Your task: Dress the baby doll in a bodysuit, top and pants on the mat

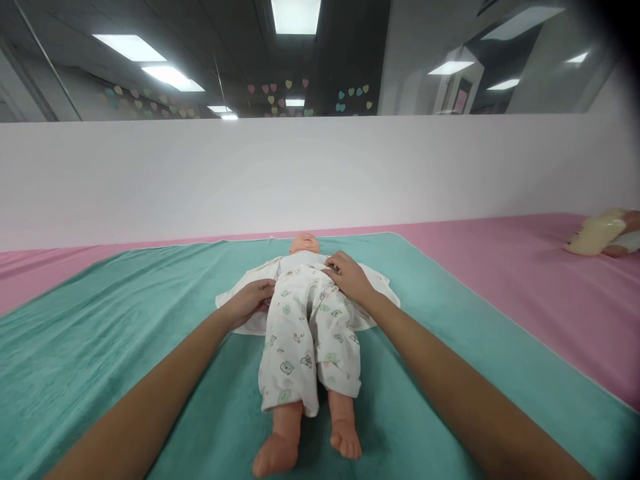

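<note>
A baby doll (305,243) lies on its back on a teal blanket (125,333), head away from me, bare feet (310,443) toward me. It wears white printed trousers (307,340) and lies on an open white garment (380,290). My left hand (250,301) rests at the trousers' waist on the doll's left side, fingers curled against the cloth. At the waistband on the other side, my right hand (347,275) has its fingers pinched on the fabric.
The teal blanket covers a pink surface (525,280). A white partition wall (300,173) runs behind. At the far right edge lies another doll or bundle in pale yellow cloth (603,233).
</note>
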Available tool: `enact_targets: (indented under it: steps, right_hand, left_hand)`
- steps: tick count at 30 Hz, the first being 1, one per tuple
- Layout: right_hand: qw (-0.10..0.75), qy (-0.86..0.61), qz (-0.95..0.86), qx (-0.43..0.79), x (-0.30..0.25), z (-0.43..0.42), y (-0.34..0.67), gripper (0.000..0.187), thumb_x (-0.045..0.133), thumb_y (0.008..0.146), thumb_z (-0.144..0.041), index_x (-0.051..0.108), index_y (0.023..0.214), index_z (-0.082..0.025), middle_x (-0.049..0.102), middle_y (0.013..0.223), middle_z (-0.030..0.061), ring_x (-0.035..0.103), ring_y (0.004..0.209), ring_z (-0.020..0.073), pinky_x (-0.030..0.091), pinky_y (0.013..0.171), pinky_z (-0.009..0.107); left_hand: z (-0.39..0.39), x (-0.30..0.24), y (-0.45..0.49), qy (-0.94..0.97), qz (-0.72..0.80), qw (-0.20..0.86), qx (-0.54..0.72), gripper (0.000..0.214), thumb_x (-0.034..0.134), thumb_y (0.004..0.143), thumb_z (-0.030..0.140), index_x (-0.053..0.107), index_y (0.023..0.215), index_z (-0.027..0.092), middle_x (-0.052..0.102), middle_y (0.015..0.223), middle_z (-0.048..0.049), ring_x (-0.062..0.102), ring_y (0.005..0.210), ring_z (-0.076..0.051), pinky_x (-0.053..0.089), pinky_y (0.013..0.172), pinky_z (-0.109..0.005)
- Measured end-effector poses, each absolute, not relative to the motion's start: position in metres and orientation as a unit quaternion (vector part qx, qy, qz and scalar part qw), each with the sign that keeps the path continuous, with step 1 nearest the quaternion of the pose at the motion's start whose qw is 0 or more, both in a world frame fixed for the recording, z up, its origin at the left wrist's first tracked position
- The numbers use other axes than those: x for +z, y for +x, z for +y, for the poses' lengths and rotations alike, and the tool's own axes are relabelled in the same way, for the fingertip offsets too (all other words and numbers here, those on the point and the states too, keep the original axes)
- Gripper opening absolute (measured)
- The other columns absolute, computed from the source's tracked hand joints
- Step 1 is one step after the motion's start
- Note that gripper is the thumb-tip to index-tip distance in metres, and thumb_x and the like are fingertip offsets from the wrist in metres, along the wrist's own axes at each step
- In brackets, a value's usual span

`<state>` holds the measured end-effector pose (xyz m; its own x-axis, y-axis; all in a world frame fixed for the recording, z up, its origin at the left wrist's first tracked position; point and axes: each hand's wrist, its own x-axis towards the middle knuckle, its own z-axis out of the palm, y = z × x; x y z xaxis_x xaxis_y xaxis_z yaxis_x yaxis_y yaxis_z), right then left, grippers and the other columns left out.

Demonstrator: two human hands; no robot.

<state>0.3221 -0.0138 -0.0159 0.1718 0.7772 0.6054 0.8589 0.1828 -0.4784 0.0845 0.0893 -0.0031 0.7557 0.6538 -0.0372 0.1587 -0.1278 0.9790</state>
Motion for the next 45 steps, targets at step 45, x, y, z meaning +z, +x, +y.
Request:
enact_targets:
  steps: [45]
  right_hand:
    - [0.469,-0.546,-0.618,0.316,0.042,-0.039,0.306,0.028,0.069,0.063,-0.044,0.057,0.069,-0.018,0.049,0.065,-0.0015,0.044,0.06,0.0113,0.031,0.054,0.025]
  left_hand:
    - [0.086,0.027,0.081,0.819,0.234,0.498,0.161,0.034,0.063,0.068,0.045,0.049,0.053,0.019,0.04,0.055,0.0019,0.035,0.051,-0.011,0.029,0.048,-0.024]
